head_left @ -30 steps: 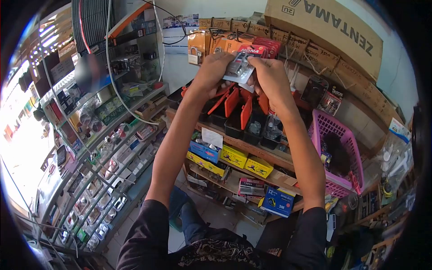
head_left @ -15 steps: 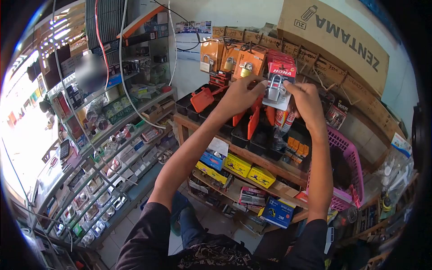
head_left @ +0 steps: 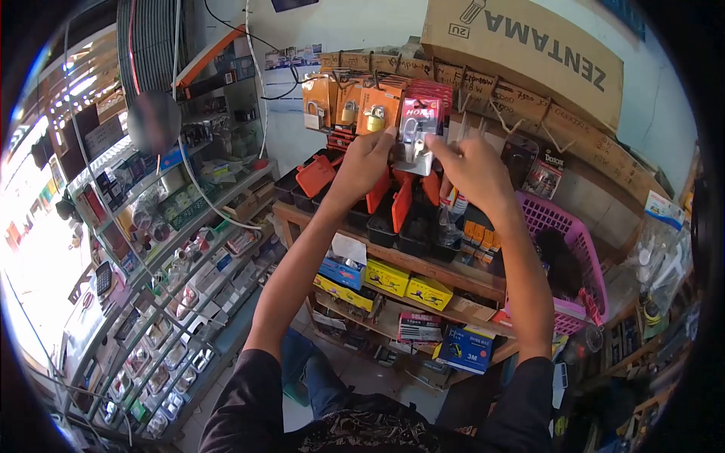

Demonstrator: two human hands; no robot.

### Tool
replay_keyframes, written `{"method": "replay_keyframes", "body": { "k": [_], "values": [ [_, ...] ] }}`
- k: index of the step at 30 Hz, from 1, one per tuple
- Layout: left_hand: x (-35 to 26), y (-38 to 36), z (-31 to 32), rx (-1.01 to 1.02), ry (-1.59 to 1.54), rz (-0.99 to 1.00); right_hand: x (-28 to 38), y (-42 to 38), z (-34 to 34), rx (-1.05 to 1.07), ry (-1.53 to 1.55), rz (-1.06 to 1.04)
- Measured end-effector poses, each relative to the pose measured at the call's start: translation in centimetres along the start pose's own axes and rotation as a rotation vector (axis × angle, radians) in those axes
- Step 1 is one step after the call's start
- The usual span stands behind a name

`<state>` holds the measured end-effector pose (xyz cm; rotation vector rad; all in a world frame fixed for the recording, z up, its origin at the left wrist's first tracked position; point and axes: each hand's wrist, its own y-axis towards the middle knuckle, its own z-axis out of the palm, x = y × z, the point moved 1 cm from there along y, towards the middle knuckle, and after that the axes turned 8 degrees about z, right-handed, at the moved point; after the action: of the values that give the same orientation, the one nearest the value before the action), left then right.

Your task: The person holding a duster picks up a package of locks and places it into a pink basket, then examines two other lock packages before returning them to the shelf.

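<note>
A carded padlock (head_left: 414, 143) with a red HONA header and clear plastic front hangs in front of the rack, between my two hands. At its left edge are the closed thumb and fingertips of my left hand (head_left: 361, 167). My right hand (head_left: 477, 177) pinches the right edge, its other fingers curled behind. Right behind it is a row of similar red-topped cards (head_left: 438, 89). To the left hang orange-backed padlock packs (head_left: 379, 107). Below my hands stand black bins (head_left: 383, 230) with orange lids (head_left: 402, 204).
A large cardboard box (head_left: 521, 57) leans above the priced wooden rail (head_left: 559, 113) with hooks. On the right stands a pink basket (head_left: 600, 264). Yellow boxes (head_left: 387, 276) fill the shelf underneath. A glass display counter (head_left: 162, 302) runs along the left.
The camera view has swung to the right, so the scene sits farther left. Both hands have brought the carded padlock slightly up and closer to the red-topped row.
</note>
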<state>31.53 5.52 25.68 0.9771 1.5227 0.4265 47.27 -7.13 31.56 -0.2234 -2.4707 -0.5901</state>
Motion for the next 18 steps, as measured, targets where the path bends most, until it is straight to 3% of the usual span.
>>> {"method": "replay_keyframes", "body": {
  "k": [6, 12, 18],
  "values": [
    [-1.4, -1.5, -0.9, 0.04, 0.031, 0.028, -3.3, -5.8, -2.2, 0.011, 0.015, -0.116],
    [-2.5, -2.7, -2.3, 0.045, 0.077, -0.004, -10.3, -12.3, -7.2, 0.009, 0.308, 0.143],
    [-3.4, -3.3, -2.6, -0.024, 0.079, -0.056, -20.6, -15.4, -12.3, -0.267, 0.055, 0.332]
  ]
}}
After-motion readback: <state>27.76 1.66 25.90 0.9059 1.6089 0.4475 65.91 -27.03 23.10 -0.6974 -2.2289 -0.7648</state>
